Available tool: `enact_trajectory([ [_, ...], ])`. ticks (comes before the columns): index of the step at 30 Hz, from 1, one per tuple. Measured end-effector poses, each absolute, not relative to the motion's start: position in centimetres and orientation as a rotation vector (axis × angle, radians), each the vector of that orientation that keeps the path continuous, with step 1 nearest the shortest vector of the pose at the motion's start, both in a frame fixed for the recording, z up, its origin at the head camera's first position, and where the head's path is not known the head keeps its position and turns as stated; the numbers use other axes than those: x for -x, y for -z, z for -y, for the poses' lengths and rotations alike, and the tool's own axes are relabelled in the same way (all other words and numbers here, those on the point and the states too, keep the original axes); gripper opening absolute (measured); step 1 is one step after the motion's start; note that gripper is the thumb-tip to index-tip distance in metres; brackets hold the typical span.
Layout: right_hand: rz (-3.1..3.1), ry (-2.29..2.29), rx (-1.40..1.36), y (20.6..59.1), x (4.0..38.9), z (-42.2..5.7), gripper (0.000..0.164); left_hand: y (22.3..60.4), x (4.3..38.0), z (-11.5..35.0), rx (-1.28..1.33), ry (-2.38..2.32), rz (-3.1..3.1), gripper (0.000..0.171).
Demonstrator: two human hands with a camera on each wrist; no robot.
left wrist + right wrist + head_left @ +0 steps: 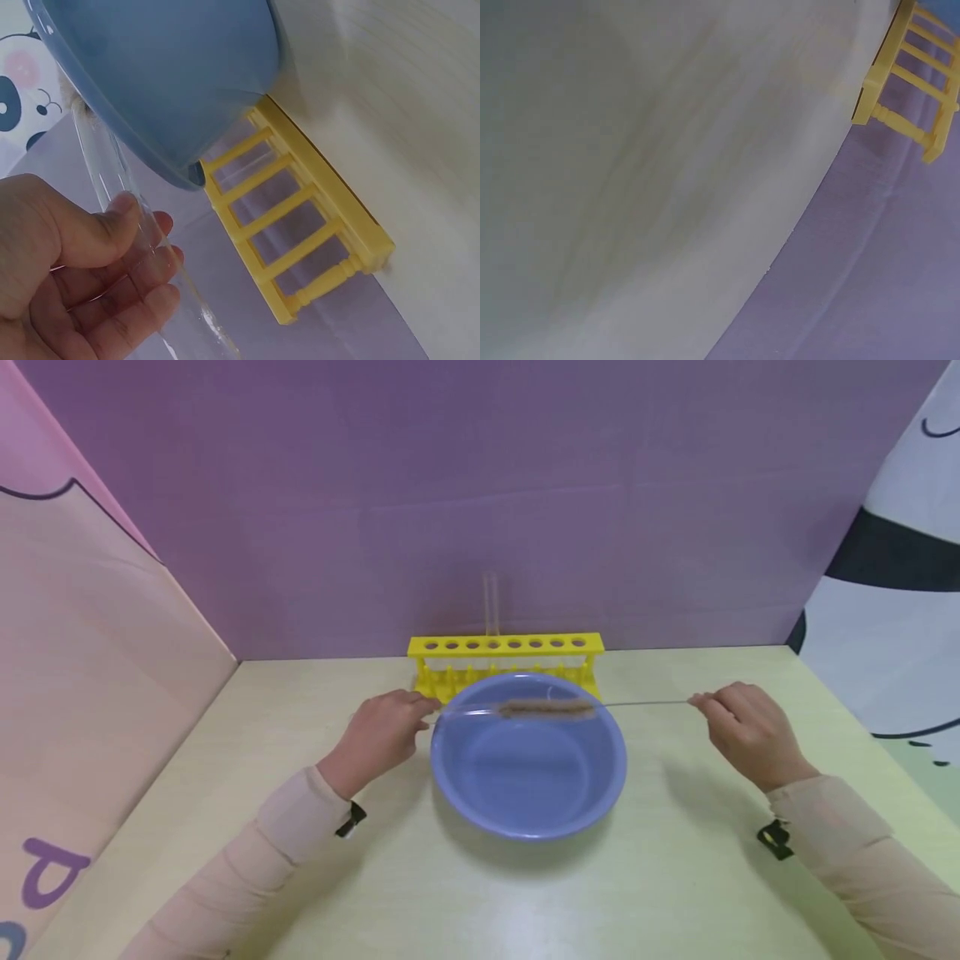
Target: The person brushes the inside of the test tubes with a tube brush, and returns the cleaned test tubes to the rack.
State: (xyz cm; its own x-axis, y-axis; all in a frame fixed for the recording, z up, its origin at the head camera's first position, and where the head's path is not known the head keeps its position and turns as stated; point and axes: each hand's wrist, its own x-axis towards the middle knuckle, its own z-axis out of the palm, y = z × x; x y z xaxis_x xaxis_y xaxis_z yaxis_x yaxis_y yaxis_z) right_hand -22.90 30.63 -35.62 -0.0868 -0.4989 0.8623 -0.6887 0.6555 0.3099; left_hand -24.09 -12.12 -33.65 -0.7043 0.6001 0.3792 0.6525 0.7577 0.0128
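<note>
Fingers of the left hand (381, 737) gripped a clear tube (111, 161); the right hand (753, 733) pinched a brush (547, 708) by its wire (647, 703)

There are two clear tubes (109, 161) (491, 606), one brush (546, 708), one basin (528, 785) and one rack (503, 646) with eight holes (513, 644).

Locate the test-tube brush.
Near the head view's centre: the test-tube brush is above the blue basin, its wire handle in the right hand.

Your pale tabletop (517, 902) has a purple backdrop (480, 485) along its far edge, a pinkish panel (90, 618) left, a black-and-white panel (892, 643) right.
</note>
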Motion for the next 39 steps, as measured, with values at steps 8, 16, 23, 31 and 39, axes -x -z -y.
enact_trajectory([
  [8, 1.749, -0.238, -0.934, 35.60, 22.66, -30.88, 0.033, 33.60, 24.30, 12.58, 0.899, 0.173, 2.678, 0.034],
  [16, 1.727, -0.262, -0.915, 35.49, 22.48, -30.86, 0.032, 33.48, 24.29, 12.67, 0.888, 0.172, 2.693, 0.034],
  [23, 1.707, -0.263, -0.936, 35.34, 22.46, -30.41, 0.032, 33.57, 24.32, 12.66, 0.895, 0.180, 2.692, 0.034],
  [31, 1.708, -0.263, -0.946, 35.36, 22.58, -30.20, 0.032, 33.64, 24.35, 12.49, 0.903, 0.181, 2.685, 0.034],
  [39, 1.741, -0.257, -0.927, 35.48, 22.69, -30.21, 0.035, 33.78, 24.27, 12.38, 0.931, 0.174, 2.641, 0.035],
])
